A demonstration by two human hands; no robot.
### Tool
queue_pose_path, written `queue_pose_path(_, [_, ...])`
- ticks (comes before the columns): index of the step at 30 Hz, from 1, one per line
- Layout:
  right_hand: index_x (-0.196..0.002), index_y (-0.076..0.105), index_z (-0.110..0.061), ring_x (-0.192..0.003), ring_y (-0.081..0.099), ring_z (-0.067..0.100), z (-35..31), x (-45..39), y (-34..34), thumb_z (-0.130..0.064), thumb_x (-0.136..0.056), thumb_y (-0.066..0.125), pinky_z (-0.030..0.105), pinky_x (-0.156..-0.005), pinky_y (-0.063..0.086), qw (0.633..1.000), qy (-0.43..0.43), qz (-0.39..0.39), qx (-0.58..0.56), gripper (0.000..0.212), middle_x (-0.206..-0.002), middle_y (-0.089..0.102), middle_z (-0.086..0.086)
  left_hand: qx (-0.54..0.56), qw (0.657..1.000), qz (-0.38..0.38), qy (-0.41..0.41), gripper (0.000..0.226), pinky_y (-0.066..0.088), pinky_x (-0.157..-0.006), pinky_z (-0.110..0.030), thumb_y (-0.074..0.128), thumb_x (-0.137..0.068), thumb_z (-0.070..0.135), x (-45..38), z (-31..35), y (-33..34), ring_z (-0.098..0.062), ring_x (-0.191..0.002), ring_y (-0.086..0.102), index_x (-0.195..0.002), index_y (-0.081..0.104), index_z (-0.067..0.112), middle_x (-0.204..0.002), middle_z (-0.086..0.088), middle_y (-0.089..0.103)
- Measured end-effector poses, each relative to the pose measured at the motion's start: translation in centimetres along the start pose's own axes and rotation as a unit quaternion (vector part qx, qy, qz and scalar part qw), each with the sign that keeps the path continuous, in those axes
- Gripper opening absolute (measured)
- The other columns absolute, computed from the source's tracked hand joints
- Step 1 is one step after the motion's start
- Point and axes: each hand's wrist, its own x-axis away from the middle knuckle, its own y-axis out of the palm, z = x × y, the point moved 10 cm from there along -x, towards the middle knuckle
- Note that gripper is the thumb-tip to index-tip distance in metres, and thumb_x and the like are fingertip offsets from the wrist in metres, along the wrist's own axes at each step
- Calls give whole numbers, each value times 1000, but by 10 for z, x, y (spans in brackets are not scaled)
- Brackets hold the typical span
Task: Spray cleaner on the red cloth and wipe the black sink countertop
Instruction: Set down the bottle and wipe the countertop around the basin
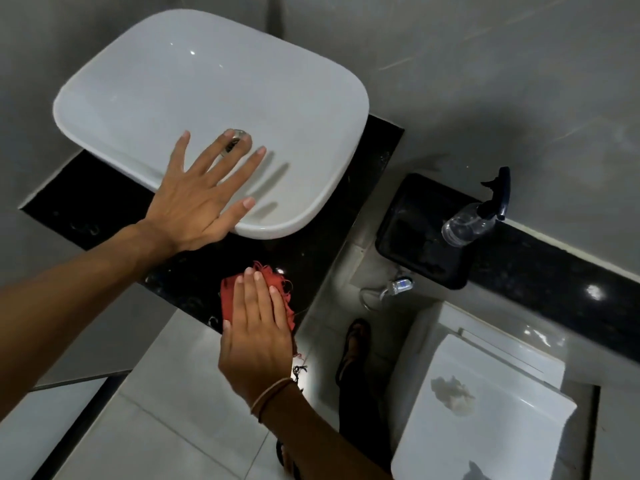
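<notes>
The red cloth (231,295) lies flat on the front right corner of the black sink countertop (311,251), frayed threads sticking out at its edges. My right hand (258,337) presses down on it with flat fingers, covering most of it. My left hand (202,199) hovers with spread fingers over the front rim of the white basin (207,109), holding nothing. The clear spray bottle (476,221) with a dark trigger head stands apart on the black ledge (554,271) to the right.
A black bin (415,233) sits below the ledge, beside a hose tap (398,285). A white toilet (485,410) with crumpled paper on its lid stands lower right. My sandalled foot (353,348) is on the pale tiled floor. Grey walls surround the basin.
</notes>
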Motion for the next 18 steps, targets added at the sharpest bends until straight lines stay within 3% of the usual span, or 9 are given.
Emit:
queue_pose_path(5, [-160, 21, -4, -160, 11, 26, 2, -3, -4, -41, -102, 37, 47, -131, 14, 999, -35, -19, 18, 71, -171, 21, 16, 17, 1000, -26, 2, 71, 6, -120, -70, 4, -98, 60, 0, 1, 0, -22, -158, 4, -160, 0, 26, -171, -3, 7])
queue_pose_path(8, [-160, 21, -3, -160, 11, 27, 1, -3, -6, -46, -102, 37, 49, -130, 16, 999, -40, -20, 9, 74, -170, 19, 18, 104, 994, -27, -33, 72, -6, -121, -69, 6, -98, 60, 10, -1, -13, -19, -157, -9, -158, -12, 24, -171, -2, -5])
queue_pose_path(10, [-159, 25, -3, -160, 13, 27, -4, -6, -11, -47, -102, 38, 50, -128, 21, 998, -56, -21, 4, 73, -170, 21, 19, 192, 976, 32, -92, 70, -7, -124, -64, 10, -100, 57, 30, -14, -36, -17, -157, -8, -158, -10, 24, -171, 0, -5])
queue_pose_path(12, [-156, 36, -5, -159, 20, 25, -10, -9, -23, -41, -104, 44, 50, -125, 28, 995, -90, -8, -51, 64, -167, 29, 17, 255, 944, 137, -160, 67, 1, -127, -58, 15, -102, 51, 64, -35, -62, -16, -158, 3, -160, 1, 20, -170, 0, 6])
queue_pose_path(15, [-149, 50, -7, -155, 32, 20, 0, -18, -77, -24, -106, 44, 41, -124, 33, 966, -110, 70, -224, 46, -162, 42, 11, 291, 877, 280, -260, 60, 17, -128, -44, 27, -105, 36, 144, -52, -85, -16, -154, 21, -158, 18, 10, -166, -1, 23])
queue_pose_path(18, [-139, 58, -8, -147, 44, 24, 23, -42, -151, -23, -107, 39, 38, -121, 35, 935, -147, 190, -262, 40, -151, 53, 12, 288, 893, 221, -267, 59, 16, -128, -32, 30, -104, 31, 184, 4, -61, -18, -154, 23, -156, 23, 4, -164, -4, 25])
